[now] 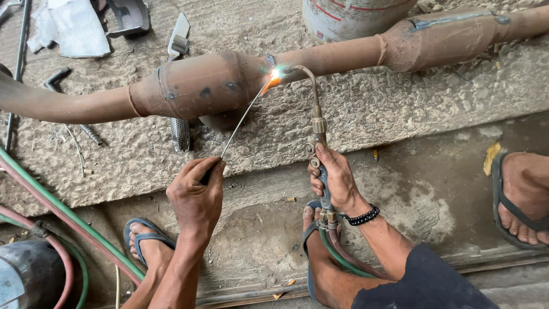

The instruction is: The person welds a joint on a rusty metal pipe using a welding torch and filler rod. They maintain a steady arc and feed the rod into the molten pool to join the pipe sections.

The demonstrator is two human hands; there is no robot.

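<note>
A rusty exhaust pipe [343,57] lies across a raised concrete slab [372,114], running from the left edge to the upper right; its swollen middle canister [200,86] sits near the centre, and a second, longer canister [446,35] sits further right. What is inside either cannot be seen; both are closed shells. Behind the pipe stands a grey cylinder with red markings [349,17], cut off by the top edge, contents hidden.

The right hand [334,180] is wrapped tight around the handle of a gas torch [317,123]; its bent nozzle curves up and left to a bright flame [275,73] at the joint between canister and pipe. The left hand [197,197] pinches the lower end of a thin filler rod [243,117] between thumb and fingers; the rod's tip glows orange at the same spot. A beaded black bracelet [363,216] circles the right wrist; green and red hoses [343,257] trail from the torch past a foot in a blue sandal [311,229].

Under the canister a perforated metal tube [180,133] sticks out toward the viewer; a white cloth [71,26], a bent steel bar [56,77] and a dark metal part [128,16] lie beyond the pipe. More green and red hoses [63,214] cross the lower left beside a dark round tank [28,274]; another person's sandalled foot [523,197] rests at the right edge.
</note>
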